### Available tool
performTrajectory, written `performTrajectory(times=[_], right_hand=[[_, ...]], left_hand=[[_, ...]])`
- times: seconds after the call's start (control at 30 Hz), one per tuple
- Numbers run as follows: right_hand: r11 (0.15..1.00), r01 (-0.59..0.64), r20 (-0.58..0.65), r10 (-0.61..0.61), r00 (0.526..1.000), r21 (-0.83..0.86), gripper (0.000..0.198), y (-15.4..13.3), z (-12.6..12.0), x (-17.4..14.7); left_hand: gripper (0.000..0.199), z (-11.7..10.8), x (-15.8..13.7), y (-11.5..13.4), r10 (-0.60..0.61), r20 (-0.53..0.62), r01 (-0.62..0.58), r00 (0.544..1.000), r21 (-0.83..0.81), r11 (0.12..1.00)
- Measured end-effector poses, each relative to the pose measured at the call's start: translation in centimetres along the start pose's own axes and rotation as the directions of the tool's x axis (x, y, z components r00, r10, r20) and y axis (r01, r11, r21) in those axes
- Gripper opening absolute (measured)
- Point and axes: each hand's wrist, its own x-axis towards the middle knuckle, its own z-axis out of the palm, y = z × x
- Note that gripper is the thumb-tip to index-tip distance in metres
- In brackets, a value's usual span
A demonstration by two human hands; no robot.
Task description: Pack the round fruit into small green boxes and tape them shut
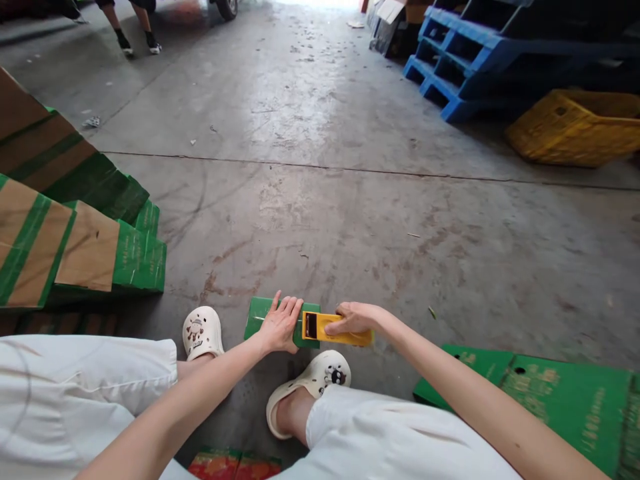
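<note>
Between my feet and a little ahead of them, a small green cardboard box (259, 313) sits low near the floor. My left hand (281, 325) lies across its top with the fingers stretched out and pressing down. In my right hand (354, 318) is a yellow hand tool (327, 327) with a dark window near its front end; its exact kind cannot be made out. The tool's front end overlaps the right end of the box, and my thumb rests along its top.
Green-and-brown cartons (95, 247) are stacked at left. Another green carton (555, 400) lies at right, and red packages (215, 463) are below. Blue pallets (460, 60) and a yellow crate (570, 130) stand at far right. A person's legs (133, 27) show at upper left.
</note>
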Motion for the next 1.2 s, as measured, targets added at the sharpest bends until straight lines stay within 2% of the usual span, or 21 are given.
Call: performTrajectory(times=[0.1,0.2,0.27,0.37,0.43,0.53,0.7,1.0,1.1,1.2], right_hand=[[0.995,0.079,0.024,-0.081,0.996,0.058,0.058,0.9,0.1,-1.5],[0.987,0.1,0.029,-0.105,0.994,0.128,0.06,2.7,0.0,-4.0],[0.984,0.058,0.021,-0.062,0.998,0.169,0.061,4.9,-0.1,-5.8],[0.979,-0.081,0.007,0.081,0.997,0.186,0.058,9.0,0.2,-7.9],[0.974,-0.137,0.01,0.138,0.99,0.181,0.054,11.1,1.0,-8.2],[0.974,-0.16,0.017,0.16,0.987,0.158,0.047,12.3,2.7,-6.8],[0.973,-0.176,0.02,0.175,0.984,0.149,0.044,11.9,4.4,-4.1],[0.975,-0.209,-0.029,0.212,0.977,0.08,0.051,11.3,4.9,-4.8],[0.969,-0.246,-0.03,0.247,0.969,0.011,0.059,9.7,5.2,-3.1],[0.973,-0.229,-0.054,0.229,0.972,-0.009,0.055,6.1,5.6,0.1]], left_hand=[[0.124,0.0,-0.4,-0.3,0.01,-0.021,-0.011,1.0,-0.02,1.0],[0.123,-0.1,-0.7,-0.5,0.044,-0.011,-0.045,0.999,-0.033,0.998],[0.123,-0.1,-0.9,-0.5,0.075,-0.002,-0.075,0.997,-0.044,0.996],[0.125,0.1,-1.0,-0.6,0.082,-0.008,-0.082,0.997,-0.05,0.995],[0.124,0.3,-1.1,-0.7,0.072,-0.022,-0.073,0.997,-0.046,0.996],[0.121,0.4,-1.2,-0.7,0.07,-0.037,-0.072,0.997,-0.039,0.997],[0.121,0.3,-1.1,-0.6,0.067,-0.02,-0.068,0.998,-0.029,0.997],[0.122,0.3,-1.1,-0.5,0.054,-0.022,-0.054,0.998,-0.021,0.998],[0.121,0.3,-1.1,-0.4,0.059,-0.025,-0.059,0.998,-0.021,0.998],[0.119,0.3,-1.1,-0.4,0.058,-0.03,-0.059,0.998,-0.023,0.998]])
